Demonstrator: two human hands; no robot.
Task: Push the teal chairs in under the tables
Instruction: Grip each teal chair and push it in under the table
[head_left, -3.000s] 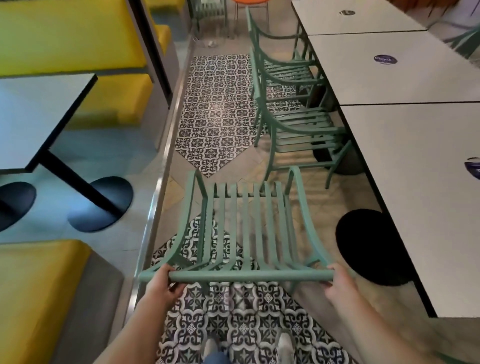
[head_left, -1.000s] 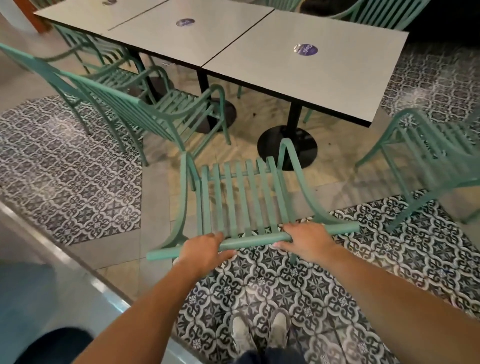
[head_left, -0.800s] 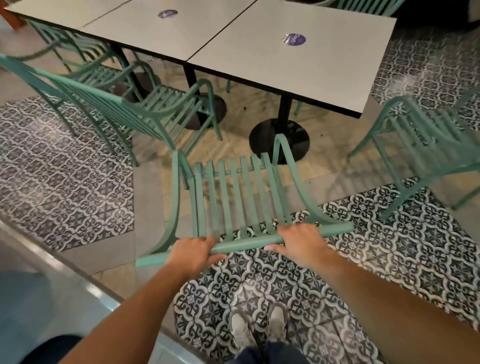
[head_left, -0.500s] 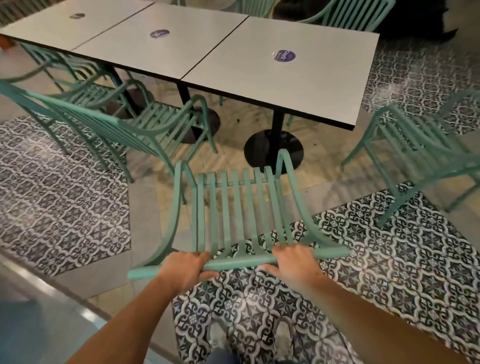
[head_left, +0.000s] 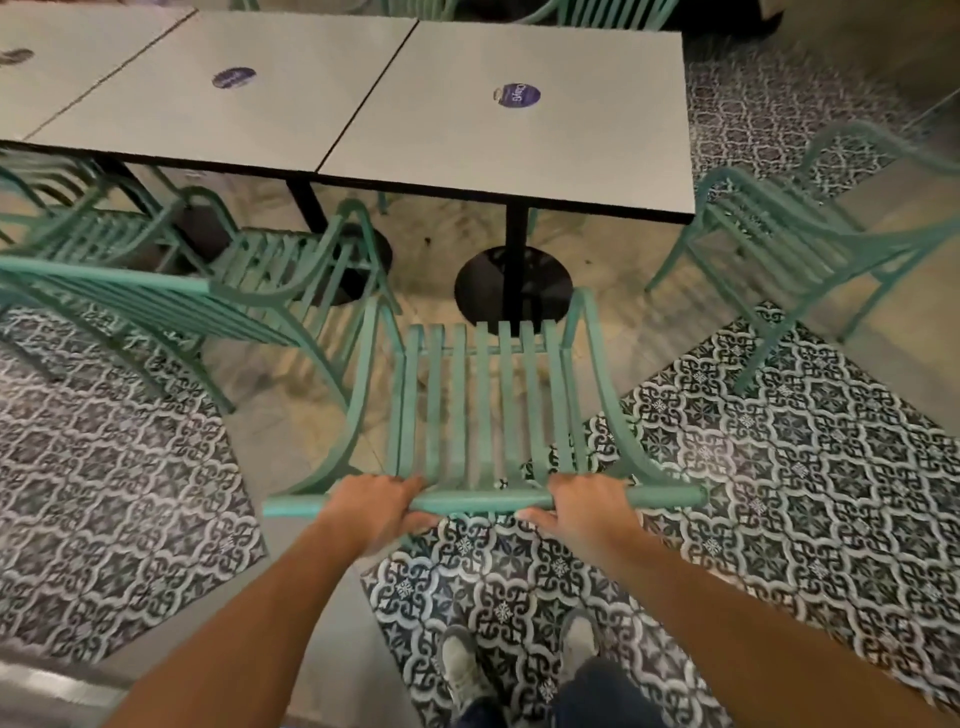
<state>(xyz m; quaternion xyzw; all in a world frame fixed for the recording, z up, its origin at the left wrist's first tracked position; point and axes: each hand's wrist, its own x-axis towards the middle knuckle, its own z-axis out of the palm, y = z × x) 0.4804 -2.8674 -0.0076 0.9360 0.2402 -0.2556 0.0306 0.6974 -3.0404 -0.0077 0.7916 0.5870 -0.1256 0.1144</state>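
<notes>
Now the teal chair (head_left: 483, 410) has swung square to the table (head_left: 519, 156). My left hand (head_left: 376, 512) and right hand (head_left: 584, 512) clench its top rail (head_left: 483, 503), ready to push straight in.

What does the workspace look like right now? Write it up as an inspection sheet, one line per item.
Surface: grey table at the end of a joined row, top bare except a purple sticker.
Job's things: held teal chair faces the table, its seat front near the black base, not yet under the top; one teal chair to the left, another to the right, standing out.
Clutter: nothing seen.
Hands: left hand and right hand grip the chair's top rail.
Cables: nothing seen.
Surroundings: patterned tile floor; person's shoes at bottom.
</notes>
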